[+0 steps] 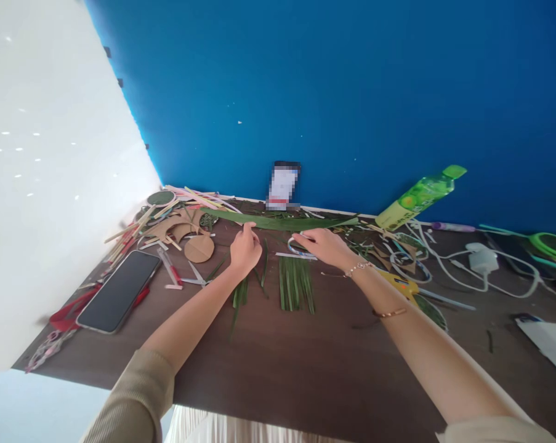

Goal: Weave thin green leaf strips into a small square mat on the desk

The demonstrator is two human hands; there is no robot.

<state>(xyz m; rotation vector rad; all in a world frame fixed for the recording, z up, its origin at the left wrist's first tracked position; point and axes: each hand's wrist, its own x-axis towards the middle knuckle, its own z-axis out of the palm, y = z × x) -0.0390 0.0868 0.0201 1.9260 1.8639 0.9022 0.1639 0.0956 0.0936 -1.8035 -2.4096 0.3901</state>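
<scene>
**A:** Which stage is this?

**B:** I'd judge it to be the handling of one whole blade. A long green leaf (282, 221) lies crosswise at the far side of the dark wooden table (305, 381), and both hands are up at it. The left hand (245, 249) is curled closed, with thumb and fingers pinched on the leaf's near edge, left of its middle.

**A:** And the other one?

**B:** The right hand (324, 246), with a bracelet (358, 266) at the wrist, lies flatter. Its fingertips reach the leaf's lower edge, right of the middle. I cannot tell whether they clamp it or only rest on it, because the palm hides the thumb.

**A:** So where is the leaf relative to the grip?

**B:** It spans both hands and runs well past each. One tip points toward the cardboard disc (199, 248) and the paper scraps, and the other toward the green bottle (419, 197). The stretch between the hands is short and looks flat.

**A:** What does working on it call for?

**B:** In my view, a firm pinch on both sides so the blade stays taut and doesn't twist. The scissors (197, 277) lie just beside the left forearm, untouched.

**A:** Is anything in the way?

**B:** The cut leaf strips (295, 289) lie side by side just near of the hands. A smartphone (119, 298) lies flat, well off to the left.
</scene>
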